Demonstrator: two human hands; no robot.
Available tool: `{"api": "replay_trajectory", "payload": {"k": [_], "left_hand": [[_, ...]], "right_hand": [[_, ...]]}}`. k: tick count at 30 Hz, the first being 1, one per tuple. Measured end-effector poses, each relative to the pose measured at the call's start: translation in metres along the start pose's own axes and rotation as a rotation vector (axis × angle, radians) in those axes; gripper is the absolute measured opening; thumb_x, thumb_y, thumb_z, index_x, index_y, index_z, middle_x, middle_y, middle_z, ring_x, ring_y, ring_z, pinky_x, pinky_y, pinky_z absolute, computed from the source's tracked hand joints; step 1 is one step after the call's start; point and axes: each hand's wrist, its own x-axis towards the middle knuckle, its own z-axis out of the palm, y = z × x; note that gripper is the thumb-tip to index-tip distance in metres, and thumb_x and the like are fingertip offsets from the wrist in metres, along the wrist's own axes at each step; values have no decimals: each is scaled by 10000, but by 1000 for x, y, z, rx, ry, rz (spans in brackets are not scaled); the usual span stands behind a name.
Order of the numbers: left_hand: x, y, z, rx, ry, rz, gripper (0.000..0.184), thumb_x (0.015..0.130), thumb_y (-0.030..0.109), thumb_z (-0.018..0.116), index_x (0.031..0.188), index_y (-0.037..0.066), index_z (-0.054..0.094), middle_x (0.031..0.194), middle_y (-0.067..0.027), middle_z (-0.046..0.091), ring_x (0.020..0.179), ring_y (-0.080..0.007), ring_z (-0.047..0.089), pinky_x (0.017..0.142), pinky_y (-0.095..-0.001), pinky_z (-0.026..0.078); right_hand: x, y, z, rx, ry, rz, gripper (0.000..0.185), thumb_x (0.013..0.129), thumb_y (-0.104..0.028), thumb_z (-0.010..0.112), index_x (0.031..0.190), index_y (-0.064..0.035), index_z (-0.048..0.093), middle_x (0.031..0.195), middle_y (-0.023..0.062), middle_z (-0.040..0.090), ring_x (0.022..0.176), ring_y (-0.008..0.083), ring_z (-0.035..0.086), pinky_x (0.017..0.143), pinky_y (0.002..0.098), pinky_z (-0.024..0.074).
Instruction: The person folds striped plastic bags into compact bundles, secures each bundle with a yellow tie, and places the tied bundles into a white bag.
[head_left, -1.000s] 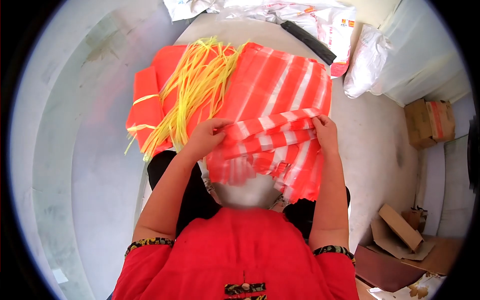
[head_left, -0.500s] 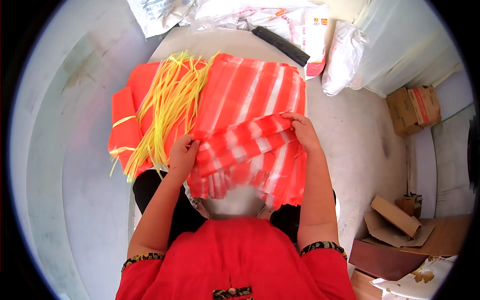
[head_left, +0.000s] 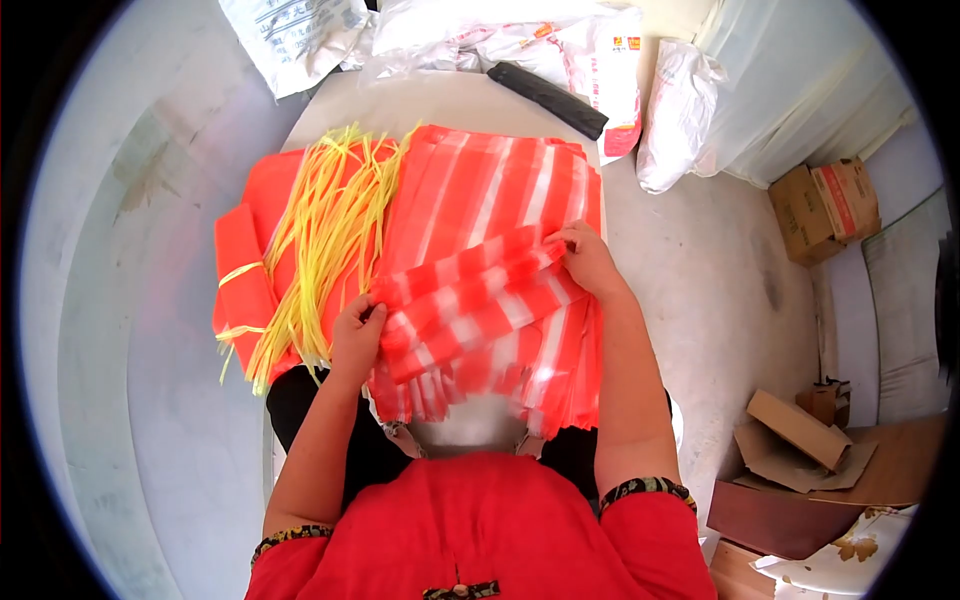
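A stack of thin red-and-white striped sheets [head_left: 490,185], perhaps plastic, lies in front of me with a ragged near edge. Its top sheet [head_left: 470,290] is folded over in a slanting band across the pile. My left hand [head_left: 358,338] pinches the band's left end between thumb and fingers. At the other end, slightly higher, my right hand [head_left: 588,262] grips the fold. Left of the stack, a loose bunch of yellow strips [head_left: 330,235] rests on red material. Beside it sits a folded red bundle [head_left: 240,262] tied with yellow strips.
A black roll [head_left: 548,100] lies behind the stack at the table's [head_left: 335,105] far end. White printed bags [head_left: 510,40] and an upright white sack [head_left: 680,115] stand beyond. Cardboard boxes [head_left: 825,215] are at the right, with an opened carton [head_left: 770,515] lower down.
The view has shifted slightly, so the stack sits a little lower. Both hands still hold the folded band, which shows wider and nearer to me.
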Motion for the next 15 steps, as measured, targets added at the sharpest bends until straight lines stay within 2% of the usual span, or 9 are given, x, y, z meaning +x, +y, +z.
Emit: {"api": "replay_trajectory", "payload": {"k": [3, 6, 15], "left_hand": [[2, 0, -3, -68, -31, -48, 155, 1030, 128, 651, 1081, -6, 713, 925, 9, 694, 832, -69, 610, 765, -232, 494], [3, 2, -4, -95, -38, -76, 153, 1029, 126, 653, 1078, -3, 718, 930, 2, 701, 826, -71, 622, 760, -238, 502], [5, -1, -7, -102, -34, -106, 124, 1024, 118, 651, 977, 21, 713, 835, 35, 666, 742, -47, 583, 680, -225, 461]], "right_hand": [[4, 7, 2, 8, 37, 14, 180, 919, -7, 616, 1065, -39, 717, 1155, 185, 654, 1109, 381, 636, 944, 422, 517], [3, 13, 5, -22, 64, 39, 136, 946, -70, 631, 1051, -16, 698, 1116, 205, 665, 1070, 398, 651, 924, 441, 525], [6, -14, -20, -77, -46, 94, 217, 950, -62, 621, 1138, -26, 722, 1138, 192, 711, 1079, 377, 678, 926, 433, 534]]}}
